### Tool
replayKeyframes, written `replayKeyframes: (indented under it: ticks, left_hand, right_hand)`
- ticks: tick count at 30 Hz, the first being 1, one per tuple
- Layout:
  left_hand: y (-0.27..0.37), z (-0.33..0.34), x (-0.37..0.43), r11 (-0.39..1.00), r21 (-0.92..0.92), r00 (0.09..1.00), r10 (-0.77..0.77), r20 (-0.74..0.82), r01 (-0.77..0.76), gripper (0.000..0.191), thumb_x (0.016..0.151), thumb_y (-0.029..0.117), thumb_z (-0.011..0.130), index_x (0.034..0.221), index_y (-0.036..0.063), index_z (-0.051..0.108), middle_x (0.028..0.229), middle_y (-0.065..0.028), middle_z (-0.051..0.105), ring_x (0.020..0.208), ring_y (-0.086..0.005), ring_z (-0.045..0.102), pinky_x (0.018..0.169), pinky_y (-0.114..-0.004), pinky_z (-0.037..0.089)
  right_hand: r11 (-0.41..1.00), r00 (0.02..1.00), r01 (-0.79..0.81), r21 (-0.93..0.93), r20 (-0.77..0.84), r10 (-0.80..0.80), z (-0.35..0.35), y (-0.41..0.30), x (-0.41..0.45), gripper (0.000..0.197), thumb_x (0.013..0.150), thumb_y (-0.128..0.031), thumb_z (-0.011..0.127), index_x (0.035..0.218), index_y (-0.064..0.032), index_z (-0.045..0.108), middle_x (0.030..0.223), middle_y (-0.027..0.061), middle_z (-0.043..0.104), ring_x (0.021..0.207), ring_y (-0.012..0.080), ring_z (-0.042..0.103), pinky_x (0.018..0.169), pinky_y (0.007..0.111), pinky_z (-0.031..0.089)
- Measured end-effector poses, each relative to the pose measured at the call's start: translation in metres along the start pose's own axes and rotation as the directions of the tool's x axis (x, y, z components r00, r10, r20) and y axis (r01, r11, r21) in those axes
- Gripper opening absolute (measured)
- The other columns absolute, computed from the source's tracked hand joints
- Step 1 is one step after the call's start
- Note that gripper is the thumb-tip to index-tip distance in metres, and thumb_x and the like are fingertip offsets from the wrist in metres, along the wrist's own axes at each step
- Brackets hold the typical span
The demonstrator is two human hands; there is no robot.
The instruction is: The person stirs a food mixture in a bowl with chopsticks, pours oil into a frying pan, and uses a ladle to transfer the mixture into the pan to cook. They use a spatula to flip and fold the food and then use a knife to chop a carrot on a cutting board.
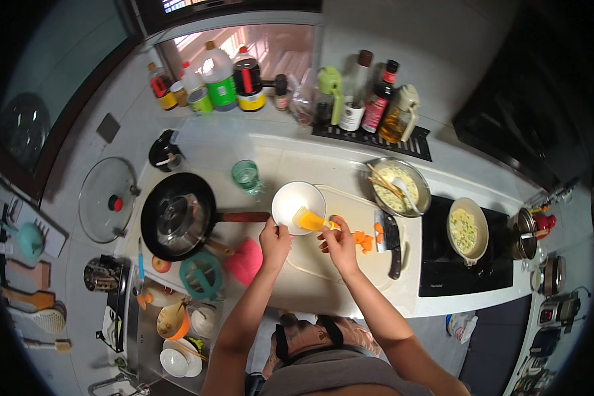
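My left hand (pixel 274 242) grips the near-left rim of a white bowl (pixel 287 198), its thumb over the edge. The bowl is at the left end of a cream cutting board (pixel 321 260); I cannot tell whether it rests there or is lifted. My right hand (pixel 340 243) holds a small yellow item (pixel 309 220), whose broad end reaches over the bowl. What exactly it is cannot be made out. To the right of that hand, orange carrot pieces (pixel 363 241) lie on the board. Beyond them is a kitchen knife (pixel 395 260) with a black handle, with orange bits on its blade.
A frying pan (pixel 151 218) points its handle toward the bowl. A green glass (pixel 246 175) stands behind. At right are a metal bowl of batter (pixel 424 198) and a pan (pixel 468 232) on the black cooktop (pixel 438 274). Bottles (pixel 356 106) line the back; a sink (pixel 146 356) holds dishes.
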State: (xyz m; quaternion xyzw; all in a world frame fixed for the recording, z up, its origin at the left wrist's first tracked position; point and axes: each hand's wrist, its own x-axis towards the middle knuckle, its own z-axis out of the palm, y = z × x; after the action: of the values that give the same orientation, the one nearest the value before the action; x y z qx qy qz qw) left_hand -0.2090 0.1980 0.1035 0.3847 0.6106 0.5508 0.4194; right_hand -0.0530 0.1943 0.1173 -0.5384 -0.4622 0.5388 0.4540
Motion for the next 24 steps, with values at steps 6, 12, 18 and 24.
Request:
replayKeyframes:
  ticks: [6, 12, 18, 24]
  left_hand:
    - [-0.05, 0.085, 0.066, 0.99, -0.02, 0.989, -0.142, 0.033, 0.143, 0.011, 0.083, 0.006, 0.043, 0.085, -0.0038, 0.046, 0.059, -0.0125, 0.056, 0.041, -0.0144, 0.051, 0.034, -0.026, 0.043]
    - [-0.104, 0.102, 0.144, 0.985, 0.04, 0.981, -0.162, -0.106, 0.167, 0.011, 0.082, 0.005, 0.044, 0.082, -0.0059, 0.046, 0.062, -0.0146, 0.058, 0.045, -0.0183, 0.056, 0.034, -0.029, 0.045]
    - [-0.148, 0.087, 0.213, 0.957, 0.083, 0.943, -0.255, -0.215, 0.278, 0.016, 0.078, 0.008, 0.045, 0.083, -0.0073, 0.046, 0.062, -0.0149, 0.058, 0.047, -0.0207, 0.057, 0.032, -0.031, 0.045]
    - [-0.161, 0.092, 0.226, 0.908, -0.15, 0.901, -0.411, -0.138, 0.391, 0.02, 0.081, 0.013, 0.042, 0.086, -0.0047, 0.05, 0.073, -0.0135, 0.06, 0.053, -0.0191, 0.056, 0.051, -0.034, 0.051]
  right_hand:
    - [0.985, 0.988, -0.093, 0.146, -0.108, 0.109, -0.108, 0.028, 0.007, 0.028, 0.086, -0.018, 0.049, 0.109, -0.0033, 0.044, 0.073, 0.0055, 0.059, 0.053, 0.0077, 0.051, 0.047, 0.02, 0.041]
    - [0.977, 0.95, -0.195, 0.086, -0.231, 0.21, -0.161, 0.072, -0.003, 0.019, 0.086, -0.012, 0.046, 0.102, -0.0025, 0.049, 0.077, 0.007, 0.059, 0.056, 0.0112, 0.054, 0.05, 0.022, 0.044]
    - [0.958, 0.907, -0.26, 0.119, -0.311, 0.284, -0.159, 0.087, -0.015, 0.013, 0.086, -0.009, 0.047, 0.095, -0.0014, 0.053, 0.076, 0.0071, 0.06, 0.056, 0.0106, 0.054, 0.049, 0.022, 0.044]
    - [0.974, 0.828, -0.21, 0.082, -0.515, 0.222, -0.187, 0.133, -0.036, 0.011, 0.085, -0.006, 0.046, 0.092, -0.0014, 0.052, 0.071, 0.0052, 0.057, 0.054, 0.0091, 0.052, 0.048, 0.022, 0.042]
